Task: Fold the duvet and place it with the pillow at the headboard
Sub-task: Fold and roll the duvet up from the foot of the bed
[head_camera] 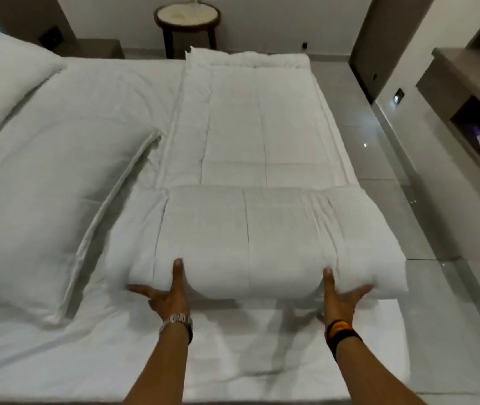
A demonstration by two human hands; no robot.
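Note:
A white quilted duvet (pixel 262 133) lies as a long strip along the right side of the bed, its near end doubled over into a thick fold (pixel 247 235). My left hand (pixel 168 293) and my right hand (pixel 339 296) press against the fold's near edge, fingers spread, thumbs up on the fabric and some fingers tucked beneath. A large white pillow (pixel 48 194) lies flat to the left of the duvet, touching its edge. A second pillow (pixel 2 80) sits at the far left by the headboard side.
The bed's white sheet (pixel 232 355) shows below my arms. A round dark-legged side table (pixel 187 19) stands beyond the bed. Glossy tiled floor (pixel 408 200) runs along the right, with a wall-mounted shelf unit (pixel 472 95) farther right.

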